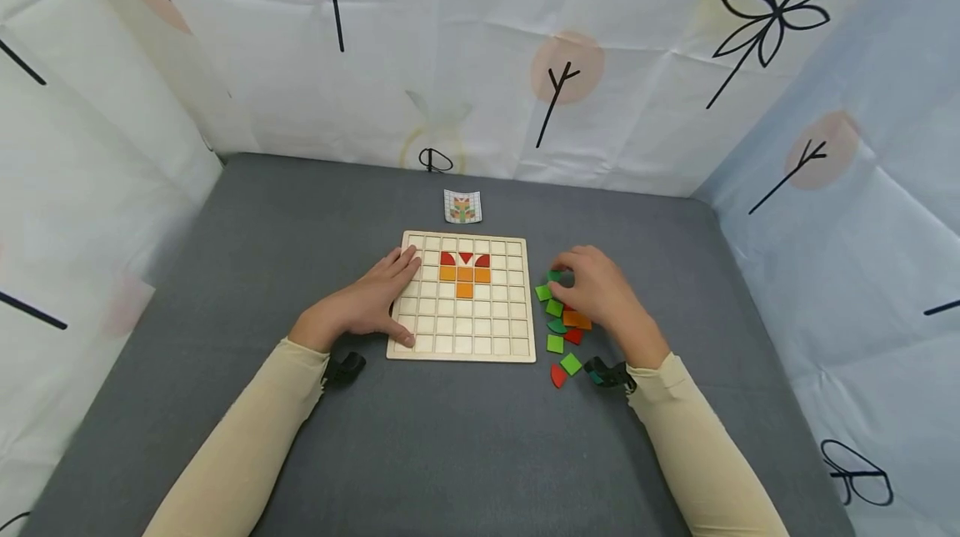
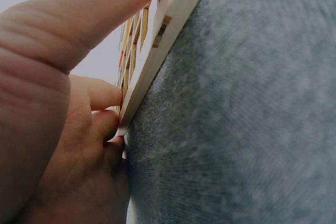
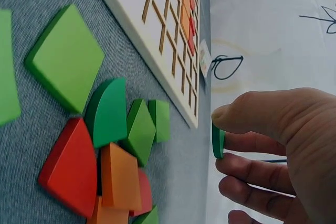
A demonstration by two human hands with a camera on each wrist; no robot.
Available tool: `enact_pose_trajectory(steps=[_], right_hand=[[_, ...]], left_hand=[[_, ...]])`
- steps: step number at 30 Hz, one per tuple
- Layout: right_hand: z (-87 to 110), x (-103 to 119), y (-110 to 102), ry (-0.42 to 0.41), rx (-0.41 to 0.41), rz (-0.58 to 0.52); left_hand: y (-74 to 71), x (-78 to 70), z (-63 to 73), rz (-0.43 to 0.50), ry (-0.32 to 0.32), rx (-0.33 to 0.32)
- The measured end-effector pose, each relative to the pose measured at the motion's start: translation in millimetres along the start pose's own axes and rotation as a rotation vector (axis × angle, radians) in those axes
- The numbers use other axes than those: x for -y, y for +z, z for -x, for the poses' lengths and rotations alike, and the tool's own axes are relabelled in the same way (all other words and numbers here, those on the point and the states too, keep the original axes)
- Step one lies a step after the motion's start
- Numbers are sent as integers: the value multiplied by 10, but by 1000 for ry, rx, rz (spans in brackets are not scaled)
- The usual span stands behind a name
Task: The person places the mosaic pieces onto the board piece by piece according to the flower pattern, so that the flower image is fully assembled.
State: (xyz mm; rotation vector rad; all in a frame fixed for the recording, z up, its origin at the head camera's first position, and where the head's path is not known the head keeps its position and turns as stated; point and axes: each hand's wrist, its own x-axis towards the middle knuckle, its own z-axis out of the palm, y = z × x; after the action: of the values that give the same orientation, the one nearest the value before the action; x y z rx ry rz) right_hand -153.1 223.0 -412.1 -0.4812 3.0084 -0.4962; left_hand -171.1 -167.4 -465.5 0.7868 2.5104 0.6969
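Note:
A wooden grid board (image 1: 495, 328) lies flat on the table, with red and orange pieces set in its upper middle cells. My left hand (image 1: 375, 295) rests on the board's left edge, fingers spread; in the left wrist view the thumb (image 2: 89, 14) lies across the rim. To the right of the board, my right hand (image 1: 596, 287) pinches a dark green piece (image 3: 218, 141) between thumb and fingers, raised above the loose pieces. Below it lie a green quarter-round piece (image 3: 107, 113), light green squares (image 3: 65, 59), a red quarter-round (image 3: 71, 166) and an orange piece (image 3: 121, 177).
A small pattern card (image 1: 462, 207) lies behind the board. Another red piece (image 1: 558, 376) and a light green square (image 1: 571, 364) sit nearer the front. Patterned cloth (image 1: 480, 62) hangs around the grey table (image 1: 465, 445).

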Motion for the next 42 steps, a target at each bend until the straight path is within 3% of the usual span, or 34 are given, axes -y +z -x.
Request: enact_pose_trajectory(steps=[17, 42], right_hand=[[-61, 198, 145, -71, 19, -29], [-228, 502, 332, -160, 17, 20]], left_hand=[[22, 12, -20, 6, 23, -12], [30, 46, -9, 8, 17, -12]])
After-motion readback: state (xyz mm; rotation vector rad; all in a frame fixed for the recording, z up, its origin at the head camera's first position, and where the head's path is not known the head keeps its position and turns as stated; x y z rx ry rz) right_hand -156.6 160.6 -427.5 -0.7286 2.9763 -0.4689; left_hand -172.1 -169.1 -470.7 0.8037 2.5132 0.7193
